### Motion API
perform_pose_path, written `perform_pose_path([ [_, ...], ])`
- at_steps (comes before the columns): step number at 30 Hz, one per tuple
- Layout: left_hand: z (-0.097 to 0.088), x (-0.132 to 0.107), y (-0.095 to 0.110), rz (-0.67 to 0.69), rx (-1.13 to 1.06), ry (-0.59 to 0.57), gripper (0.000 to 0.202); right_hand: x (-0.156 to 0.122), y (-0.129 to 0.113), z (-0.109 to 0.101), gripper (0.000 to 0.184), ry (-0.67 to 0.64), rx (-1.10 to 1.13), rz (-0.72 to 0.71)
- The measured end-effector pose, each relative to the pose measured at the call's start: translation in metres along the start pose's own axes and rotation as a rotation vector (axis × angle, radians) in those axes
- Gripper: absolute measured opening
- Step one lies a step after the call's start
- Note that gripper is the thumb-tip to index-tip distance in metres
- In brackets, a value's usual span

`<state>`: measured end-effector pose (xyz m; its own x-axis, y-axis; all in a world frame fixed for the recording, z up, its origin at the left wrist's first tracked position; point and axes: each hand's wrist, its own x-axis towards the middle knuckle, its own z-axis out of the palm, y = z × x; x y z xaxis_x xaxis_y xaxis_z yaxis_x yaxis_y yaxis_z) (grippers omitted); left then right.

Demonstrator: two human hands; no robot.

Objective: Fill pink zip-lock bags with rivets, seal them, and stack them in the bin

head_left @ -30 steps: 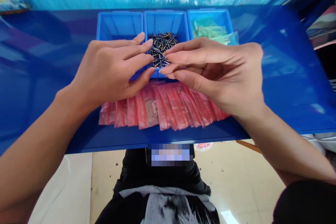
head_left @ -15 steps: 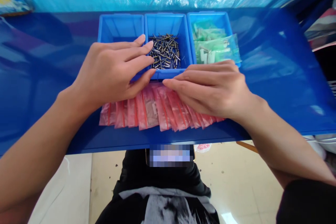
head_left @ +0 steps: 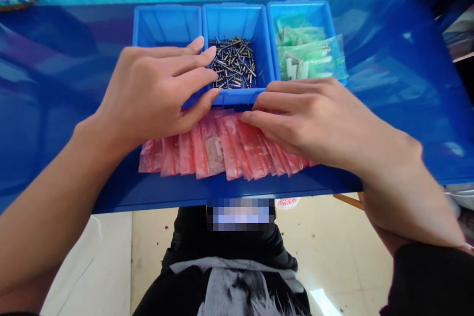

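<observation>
My left hand (head_left: 159,91) has its fingers spread and holds nothing. It hovers over the front of the left blue bin (head_left: 166,24), fingertips reaching the wall of the middle blue bin (head_left: 237,96), where a pile of pop rivets (head_left: 233,61) lies. My right hand (head_left: 307,118) is closed, its fingers together at the upper end of a pink zip bag (head_left: 255,145); the exact grip is hidden under the fingers. That bag belongs to an overlapping row of pink zip bags (head_left: 211,155) along the table's front, some with pale pieces inside.
The right blue bin (head_left: 274,44) holds green-tinted bags (head_left: 307,57) of white parts, one hanging over its side. All three bins stand side by side on the blue table (head_left: 388,108). A phone with a blurred screen (head_left: 240,215) rests at my lap below the table edge.
My right hand has shifted slightly right along the row, its wrist swinging outward. My left hand keeps its spread pose. The whole view has tipped a little, raising the bins in the picture.
</observation>
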<state>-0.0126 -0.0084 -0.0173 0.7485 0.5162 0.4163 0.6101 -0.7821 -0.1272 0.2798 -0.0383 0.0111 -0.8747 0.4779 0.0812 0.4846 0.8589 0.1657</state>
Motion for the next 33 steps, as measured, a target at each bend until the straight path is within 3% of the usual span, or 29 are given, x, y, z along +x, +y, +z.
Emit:
perform_pose_path([
  [5,0.002,0.002,-0.002,0.060,0.006,0.061,0.026,0.010,-0.008,0.005,0.024,0.408,0.354,0.139],
  [8,0.003,0.003,-0.002,0.064,0.011,0.063,0.027,0.014,-0.013,0.004,0.020,0.539,0.584,0.149],
  [15,0.004,0.002,-0.002,0.048,0.005,0.065,0.030,0.015,-0.009,0.011,0.021,0.518,0.974,0.222],
  [18,0.003,0.002,-0.002,0.053,0.000,0.057,0.031,0.013,-0.010,0.012,0.019,0.560,0.990,0.250],
  [21,0.002,0.002,-0.001,0.038,0.004,0.043,0.029,0.009,-0.015,0.012,0.023,0.585,0.984,0.372],
  [25,0.003,0.000,-0.001,-0.002,-0.018,0.032,0.026,0.007,-0.014,0.013,0.030,0.526,1.132,0.472],
  [30,0.005,0.000,-0.005,0.043,-0.022,0.051,0.031,0.013,-0.003,0.012,0.024,0.331,1.413,0.372],
  [33,0.005,0.000,-0.005,0.053,-0.012,0.065,0.029,0.014,-0.001,0.015,0.037,0.535,1.530,0.353],
])
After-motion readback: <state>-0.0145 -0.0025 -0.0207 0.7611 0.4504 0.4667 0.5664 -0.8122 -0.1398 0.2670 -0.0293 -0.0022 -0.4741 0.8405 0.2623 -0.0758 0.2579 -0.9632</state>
